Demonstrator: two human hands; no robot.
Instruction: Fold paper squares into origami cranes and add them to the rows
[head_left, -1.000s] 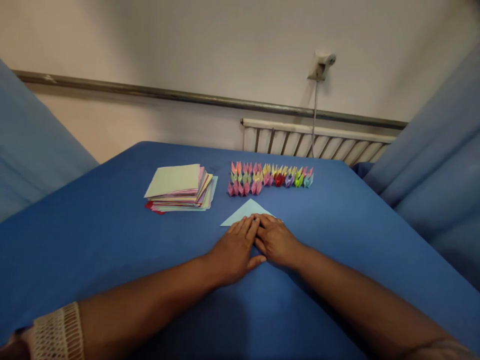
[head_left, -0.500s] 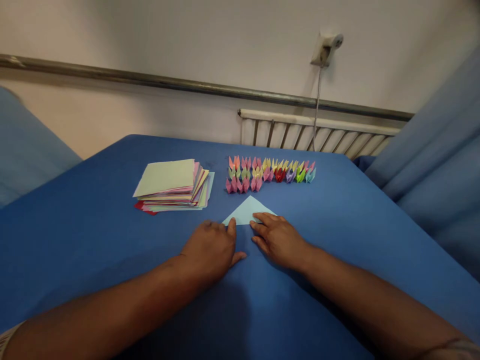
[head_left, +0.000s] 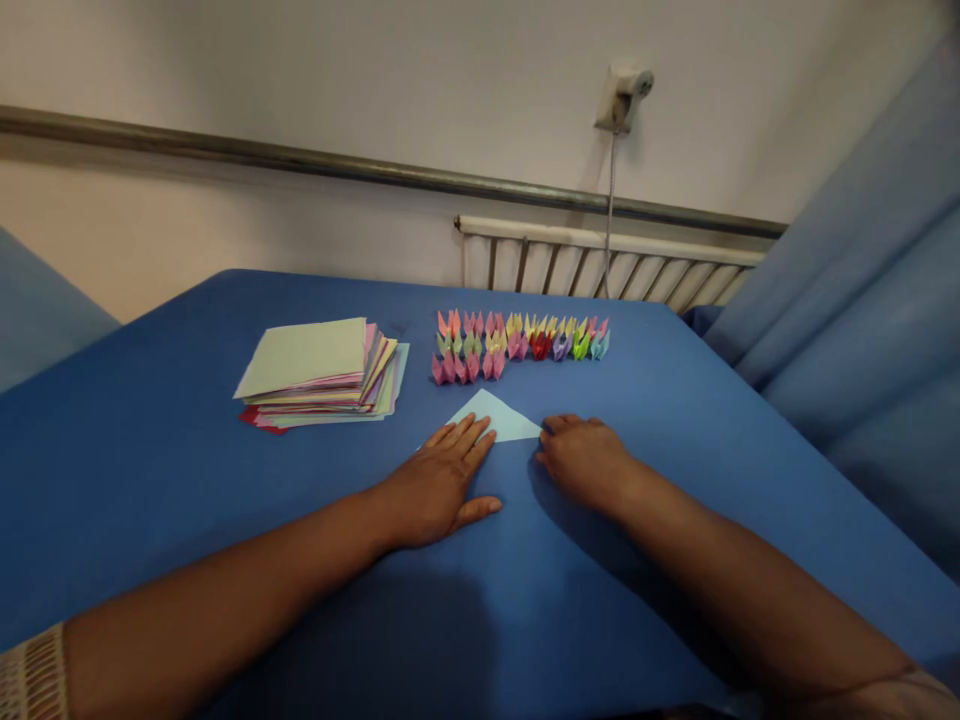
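A light blue sheet of origami paper [head_left: 508,419], folded into a triangle, lies on the blue table [head_left: 360,620] with its peak pointing away from me. My left hand [head_left: 436,488] rests flat across its left half, fingers spread and thumb out to the side, covering the left part of the lower edge. At the right corner, the fingers of my right hand [head_left: 586,460] are curled together and pinch the paper's tip. Just beyond the sheet stand several small folded paper cranes [head_left: 517,346] of many colours, set in rows.
To the left sits a thick stack of coloured paper sheets [head_left: 311,360], with a red one sticking out underneath. Behind the table are a metal rail [head_left: 300,158], a radiator [head_left: 585,240] and a wall socket [head_left: 621,98] with a cable. A blue curtain [head_left: 862,300] hangs on the right.
My left hand has flattened and spread over the paper. My right hand has slid right along the lower edge to the corner. The view has shifted slightly right.
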